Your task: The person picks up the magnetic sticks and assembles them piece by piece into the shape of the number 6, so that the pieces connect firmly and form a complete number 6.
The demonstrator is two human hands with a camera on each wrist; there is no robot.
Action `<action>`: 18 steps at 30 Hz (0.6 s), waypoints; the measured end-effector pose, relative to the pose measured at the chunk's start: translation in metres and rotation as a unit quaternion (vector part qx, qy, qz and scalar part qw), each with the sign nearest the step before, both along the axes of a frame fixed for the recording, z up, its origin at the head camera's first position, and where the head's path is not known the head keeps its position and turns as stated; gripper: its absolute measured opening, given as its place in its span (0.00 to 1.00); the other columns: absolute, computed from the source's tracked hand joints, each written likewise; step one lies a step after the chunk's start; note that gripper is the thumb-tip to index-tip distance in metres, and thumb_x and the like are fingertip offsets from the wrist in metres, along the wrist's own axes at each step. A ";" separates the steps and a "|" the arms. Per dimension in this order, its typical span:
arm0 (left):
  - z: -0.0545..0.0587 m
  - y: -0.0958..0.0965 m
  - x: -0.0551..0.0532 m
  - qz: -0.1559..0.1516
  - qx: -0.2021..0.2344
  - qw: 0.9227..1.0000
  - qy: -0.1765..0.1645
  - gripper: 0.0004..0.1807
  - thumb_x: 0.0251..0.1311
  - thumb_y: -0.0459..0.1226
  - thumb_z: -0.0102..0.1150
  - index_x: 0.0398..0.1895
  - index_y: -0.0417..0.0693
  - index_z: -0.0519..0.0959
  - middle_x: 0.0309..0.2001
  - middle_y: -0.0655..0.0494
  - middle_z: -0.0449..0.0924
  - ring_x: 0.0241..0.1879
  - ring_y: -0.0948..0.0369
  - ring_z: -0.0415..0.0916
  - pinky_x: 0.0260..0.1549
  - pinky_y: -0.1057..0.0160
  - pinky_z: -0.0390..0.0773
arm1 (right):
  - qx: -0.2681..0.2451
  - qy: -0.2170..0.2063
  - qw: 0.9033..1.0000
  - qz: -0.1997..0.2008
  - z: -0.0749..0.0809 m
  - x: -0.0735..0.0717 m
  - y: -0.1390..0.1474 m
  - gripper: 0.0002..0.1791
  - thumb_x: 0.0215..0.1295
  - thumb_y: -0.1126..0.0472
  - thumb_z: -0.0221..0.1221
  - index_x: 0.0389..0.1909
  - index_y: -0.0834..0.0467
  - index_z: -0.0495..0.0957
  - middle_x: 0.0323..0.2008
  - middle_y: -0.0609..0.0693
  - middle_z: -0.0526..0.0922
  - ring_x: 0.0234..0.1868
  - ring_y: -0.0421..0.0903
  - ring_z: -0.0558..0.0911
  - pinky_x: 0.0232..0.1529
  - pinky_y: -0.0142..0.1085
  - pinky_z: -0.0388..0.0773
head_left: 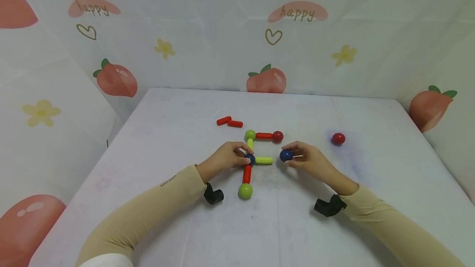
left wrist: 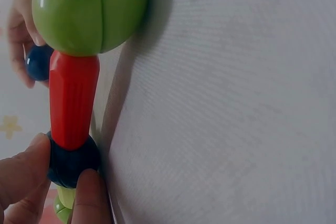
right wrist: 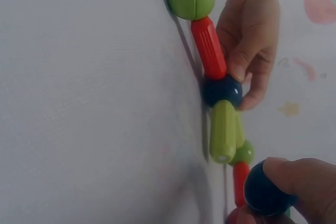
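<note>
My left hand (head_left: 228, 158) pinches the dark blue ball (left wrist: 73, 163) at the middle of a rod-and-ball figure lying on the table. From that ball a red rod (left wrist: 73, 100) leads to a green ball (head_left: 245, 190) at the near end. A yellow-green rod (head_left: 264, 160) points right from it, its far end free. Another short rod runs back to a second green ball (head_left: 250, 135), then a red rod (head_left: 264, 136) and a red ball (head_left: 278, 136). Just right of the free rod end, my right hand (head_left: 309, 160) grips a separate blue ball (right wrist: 268, 190) between thumb and fingers.
Two loose red rods (head_left: 235, 123) lie behind the figure to the left. A loose red ball (head_left: 338, 138) sits to the right on the white table (head_left: 178, 135). A patterned cloth (head_left: 215, 44) rises behind the table's back edge. Black cameras (head_left: 329, 206) hang at both wrists.
</note>
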State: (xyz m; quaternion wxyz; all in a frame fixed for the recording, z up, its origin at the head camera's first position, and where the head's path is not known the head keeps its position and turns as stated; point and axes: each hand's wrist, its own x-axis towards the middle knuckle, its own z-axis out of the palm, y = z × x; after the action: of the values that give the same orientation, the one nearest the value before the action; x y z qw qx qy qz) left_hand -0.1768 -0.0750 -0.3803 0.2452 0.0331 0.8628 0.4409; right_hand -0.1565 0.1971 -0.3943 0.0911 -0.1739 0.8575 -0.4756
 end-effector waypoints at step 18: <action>0.000 -0.001 -0.001 -0.001 0.001 1.000 0.003 0.12 0.58 0.35 0.67 0.45 0.53 0.82 0.44 0.50 0.80 0.42 0.57 0.74 0.33 0.68 0.73 | 0.046 -0.017 0.999 0.016 -0.009 -0.004 -0.008 0.22 0.59 0.67 0.66 0.55 0.63 0.76 0.50 0.60 0.81 0.52 0.55 0.80 0.52 0.46 0.79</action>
State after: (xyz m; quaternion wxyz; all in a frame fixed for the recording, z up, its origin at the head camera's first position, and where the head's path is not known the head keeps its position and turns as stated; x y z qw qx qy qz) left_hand -0.1773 -0.0756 -0.3803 0.2432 0.0360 0.8629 0.4415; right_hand -0.1603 0.1888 -0.4034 0.1211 -0.1750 0.8737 -0.4374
